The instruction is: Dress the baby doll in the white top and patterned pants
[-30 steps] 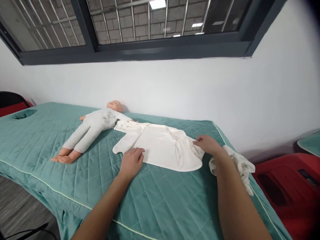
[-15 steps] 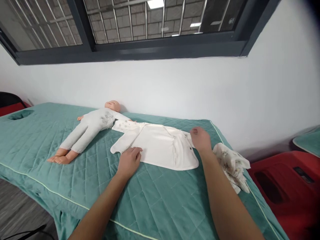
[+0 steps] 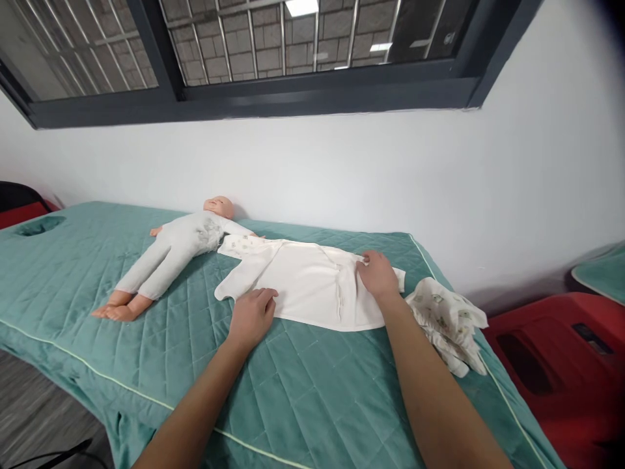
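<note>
A white baby shirt lies spread on the bed, its left cuff printed with small figures. My left hand rests on the shirt's near edge, fingers loosely bent, thumb a little apart; no cloth is visibly gathered in it. On the right part of the shirt lies my right hand, fingertips spread on the cloth near the far edge. The end of a sleeve sticks out past this hand. Left of the shirt, a baby doll in a pale suit lies on its back, one arm reaching to the printed cuff.
A crumpled printed cloth lies by my right forearm. The green quilted bed cover ends at a piped edge, with a red plastic chair beyond. A white wall and barred window stand behind.
My right hand has moved left from the sleeve's end onto the shirt's body, and the sleeve end now shows white beyond it. My left hand and the doll stay put.
</note>
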Available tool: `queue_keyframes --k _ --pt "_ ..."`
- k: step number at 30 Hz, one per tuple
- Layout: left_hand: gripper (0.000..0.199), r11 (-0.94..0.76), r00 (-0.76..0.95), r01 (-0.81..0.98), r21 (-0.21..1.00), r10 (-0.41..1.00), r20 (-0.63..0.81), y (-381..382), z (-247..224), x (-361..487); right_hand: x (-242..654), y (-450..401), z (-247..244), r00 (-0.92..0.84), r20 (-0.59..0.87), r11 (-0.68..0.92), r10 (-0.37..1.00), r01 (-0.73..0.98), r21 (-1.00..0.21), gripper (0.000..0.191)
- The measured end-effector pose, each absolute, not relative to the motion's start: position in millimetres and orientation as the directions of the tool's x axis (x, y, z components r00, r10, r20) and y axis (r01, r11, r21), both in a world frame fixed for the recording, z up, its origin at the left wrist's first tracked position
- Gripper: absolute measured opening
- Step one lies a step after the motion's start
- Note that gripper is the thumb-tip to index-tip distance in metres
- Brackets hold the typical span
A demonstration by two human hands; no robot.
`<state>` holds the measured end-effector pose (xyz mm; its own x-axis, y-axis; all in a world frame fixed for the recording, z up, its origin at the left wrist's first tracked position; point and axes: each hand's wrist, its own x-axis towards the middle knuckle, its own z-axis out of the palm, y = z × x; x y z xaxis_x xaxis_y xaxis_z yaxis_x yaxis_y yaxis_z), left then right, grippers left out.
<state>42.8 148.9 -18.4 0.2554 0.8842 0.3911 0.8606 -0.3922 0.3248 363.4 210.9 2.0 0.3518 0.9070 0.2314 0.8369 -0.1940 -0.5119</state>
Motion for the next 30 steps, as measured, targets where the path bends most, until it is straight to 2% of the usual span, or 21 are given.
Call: queue_keyframes --k 3,6,9,13,18,25,30 --pt "0.026 -0.387 0.252 0.864 0.323 0.886 0.389 150 -18 44 354 212 1 0.240 0.368 -0.029 0.898 0.868 -0.495 0.030" --pt "0.026 -0.369 0.248 0.871 0.325 0.900 0.359 151 -18 47 342 219 -4 0.138 0.363 0.047 0.922 0.889 -0.455 0.033" --pt "0.026 -0.346 0.235 0.879 0.327 0.913 0.333 152 -17 48 335 234 -5 0.115 0.288 0.005 0.951 0.923 -0.385 0.037" --pt "0.026 -0.341 0.232 0.881 0.327 0.916 0.327 154 -16 48 339 264 2 0.165 0.192 -0.089 0.968 0.931 -0.353 0.043" --pt "0.024 -0.372 0.249 0.868 0.329 0.899 0.360 155 -18 47 348 285 3 0.188 0.084 -0.148 0.979 0.927 -0.344 0.034" --pt "0.026 -0.460 0.242 0.807 0.370 0.829 0.504 153 -25 46 351 282 -4 0.220 0.277 -0.112 0.935 0.927 -0.358 0.029" --pt "0.028 -0.479 0.118 0.734 0.482 0.788 0.604 151 -9 19 347 277 7 0.289 0.448 -0.032 0.846 0.866 -0.499 0.029"
